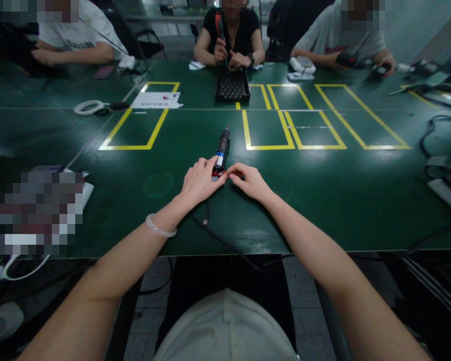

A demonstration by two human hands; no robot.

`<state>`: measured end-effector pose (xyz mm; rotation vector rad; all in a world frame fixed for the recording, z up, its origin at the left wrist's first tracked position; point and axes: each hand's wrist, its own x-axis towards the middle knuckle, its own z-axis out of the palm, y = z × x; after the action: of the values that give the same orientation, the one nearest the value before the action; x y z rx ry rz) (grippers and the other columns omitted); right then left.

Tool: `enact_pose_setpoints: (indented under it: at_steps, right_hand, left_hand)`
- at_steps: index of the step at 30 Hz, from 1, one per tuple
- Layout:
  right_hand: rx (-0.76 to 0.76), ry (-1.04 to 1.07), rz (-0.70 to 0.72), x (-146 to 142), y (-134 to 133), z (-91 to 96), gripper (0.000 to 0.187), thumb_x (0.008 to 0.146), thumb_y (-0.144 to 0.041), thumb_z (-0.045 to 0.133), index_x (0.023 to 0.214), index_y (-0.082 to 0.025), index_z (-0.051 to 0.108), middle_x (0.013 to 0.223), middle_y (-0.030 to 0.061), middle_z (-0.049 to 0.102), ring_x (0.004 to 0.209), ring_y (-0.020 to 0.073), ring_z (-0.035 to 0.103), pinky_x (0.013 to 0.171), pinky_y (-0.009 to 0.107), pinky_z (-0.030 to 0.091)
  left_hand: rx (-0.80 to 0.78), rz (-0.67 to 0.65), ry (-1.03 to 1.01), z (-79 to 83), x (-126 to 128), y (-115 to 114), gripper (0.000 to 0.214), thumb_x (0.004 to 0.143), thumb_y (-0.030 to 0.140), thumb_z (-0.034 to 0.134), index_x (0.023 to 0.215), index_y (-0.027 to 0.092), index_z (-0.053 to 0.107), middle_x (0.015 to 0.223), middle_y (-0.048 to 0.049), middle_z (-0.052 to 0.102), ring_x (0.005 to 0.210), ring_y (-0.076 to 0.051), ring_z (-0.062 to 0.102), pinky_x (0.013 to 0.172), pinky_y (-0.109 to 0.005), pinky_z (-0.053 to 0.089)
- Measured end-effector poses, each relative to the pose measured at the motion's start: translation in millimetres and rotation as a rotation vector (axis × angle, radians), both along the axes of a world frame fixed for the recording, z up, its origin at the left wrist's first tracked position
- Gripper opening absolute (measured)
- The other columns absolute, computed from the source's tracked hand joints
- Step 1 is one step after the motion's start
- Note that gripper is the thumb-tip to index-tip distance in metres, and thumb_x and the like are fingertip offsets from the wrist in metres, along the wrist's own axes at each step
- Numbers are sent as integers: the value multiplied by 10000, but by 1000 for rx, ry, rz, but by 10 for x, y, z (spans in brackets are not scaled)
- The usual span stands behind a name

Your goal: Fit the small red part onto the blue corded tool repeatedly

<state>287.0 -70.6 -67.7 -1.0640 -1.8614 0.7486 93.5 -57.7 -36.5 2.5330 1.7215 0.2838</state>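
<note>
A black electric screwdriver [222, 145] with a silver-and-blue label lies on the green table, its thin bit pointing away from me. My left hand [202, 179] is closed over its near end, palm down, and hides part of the body. At that end a small red and orange part [220, 174] shows between my hands. My right hand [250, 180] has thumb and forefinger pinched together beside that part; whatever is between the fingertips is too small to make out. A black cord [225, 242] runs from beneath my left hand toward the table's front edge.
Yellow tape outlines [268, 147] mark the green table [195, 125]. Across it sit several people, the middle one behind a black tray [232, 95]. A white sheet [156, 100] and a white ring-shaped object [91, 107] lie at the back left. Cables [425, 135] lie at the right.
</note>
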Motion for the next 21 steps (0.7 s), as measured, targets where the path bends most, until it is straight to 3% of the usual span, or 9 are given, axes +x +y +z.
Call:
enact_pose_setpoints:
  at_steps: [21]
  right_hand:
    - [-63,-7,30,5,-7,7,146,886,-263,543,955,-179,641,853,23,701,706,154,593,731,298,465]
  left_hand:
    - [0,-9,-9,5,-7,11,668,970,538,491,1533,183,429,1225,-164,567,1114,-342,592,934,-435,476]
